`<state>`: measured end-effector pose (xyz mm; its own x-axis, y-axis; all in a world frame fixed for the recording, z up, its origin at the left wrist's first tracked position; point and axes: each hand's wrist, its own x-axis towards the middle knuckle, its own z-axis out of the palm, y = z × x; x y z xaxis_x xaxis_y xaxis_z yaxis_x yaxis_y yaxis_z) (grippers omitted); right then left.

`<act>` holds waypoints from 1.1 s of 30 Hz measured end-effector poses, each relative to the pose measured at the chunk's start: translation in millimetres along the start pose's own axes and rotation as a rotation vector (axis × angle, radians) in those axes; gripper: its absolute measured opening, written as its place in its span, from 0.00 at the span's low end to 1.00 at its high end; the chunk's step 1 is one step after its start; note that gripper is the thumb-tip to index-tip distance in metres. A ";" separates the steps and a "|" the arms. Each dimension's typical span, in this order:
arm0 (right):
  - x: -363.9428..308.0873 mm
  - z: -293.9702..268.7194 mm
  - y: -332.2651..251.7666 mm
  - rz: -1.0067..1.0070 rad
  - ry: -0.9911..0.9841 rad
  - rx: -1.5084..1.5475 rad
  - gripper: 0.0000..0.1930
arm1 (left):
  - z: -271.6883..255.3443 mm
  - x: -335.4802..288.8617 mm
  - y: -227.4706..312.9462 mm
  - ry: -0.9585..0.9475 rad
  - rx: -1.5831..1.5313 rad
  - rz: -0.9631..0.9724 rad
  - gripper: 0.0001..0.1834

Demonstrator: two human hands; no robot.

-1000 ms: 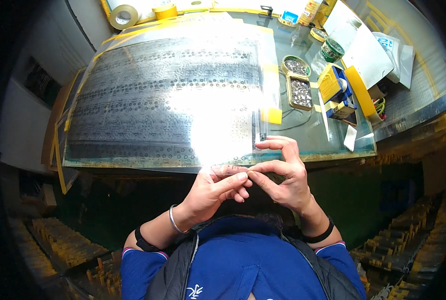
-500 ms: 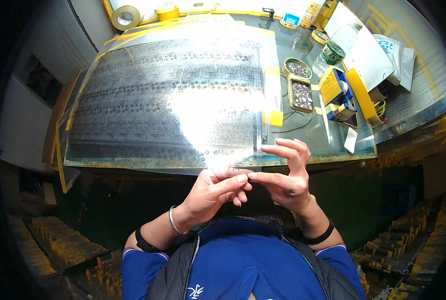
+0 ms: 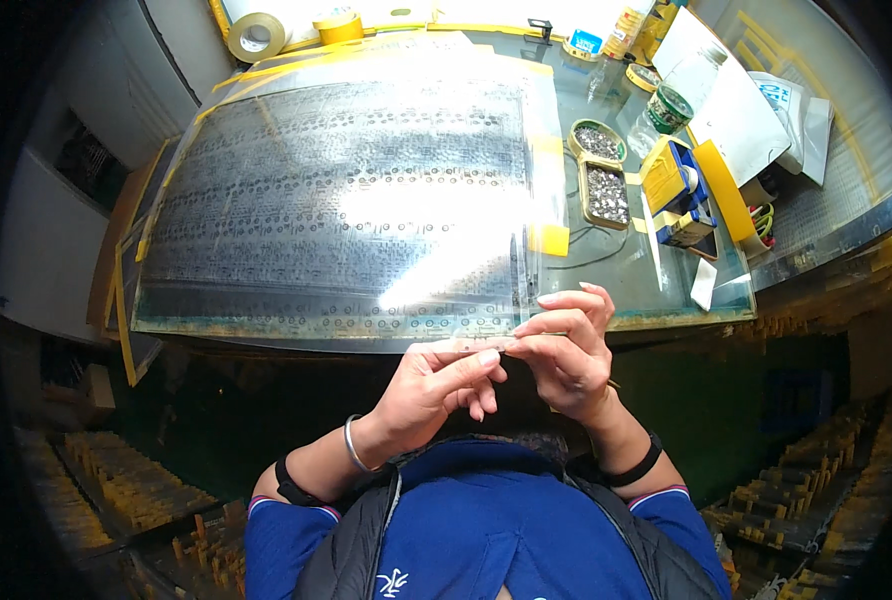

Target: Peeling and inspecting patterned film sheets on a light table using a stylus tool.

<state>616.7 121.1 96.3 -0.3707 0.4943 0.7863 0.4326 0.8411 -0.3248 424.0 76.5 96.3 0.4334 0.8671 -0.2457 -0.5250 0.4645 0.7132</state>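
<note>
A large clear film sheet (image 3: 296, 235) with rows of dark printed marks lies over the glass-topped table (image 3: 666, 290). Its near edge hangs past the table's front edge, where both hands meet it. My left hand (image 3: 441, 385) is closed on that edge, thumb on top and the other fingers bent below. Close beside it, my right hand (image 3: 571, 360) pinches the sheet's near right corner between thumb and index fingertip. The other right fingers are bent above the corner. Whether anything small lies between the right fingertips is hidden.
Two small tins (image 3: 604, 190) of dark and pale bits stand right of the sheet, near a blue and yellow container (image 3: 681, 185). Farther back are a green-lidded jar (image 3: 669, 108) and a white board (image 3: 736, 95). Tape rolls (image 3: 256, 37) sit at the far left.
My right hand's raised fingers have come down and curled closer to the sheet's corner. The bright glare on the sheet has shrunk and shifted. My left hand keeps nearly the same place.
</note>
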 end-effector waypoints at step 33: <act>18.4 -4.1 -7.1 0.257 -0.247 0.131 0.09 | -1.9 5.3 4.3 0.106 0.033 0.003 0.11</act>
<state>610.2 123.3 115.2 -0.4577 0.7173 0.5254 0.4346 0.6960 -0.5716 422.6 83.4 96.8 0.3510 0.8835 -0.3102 -0.5014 0.4572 0.7346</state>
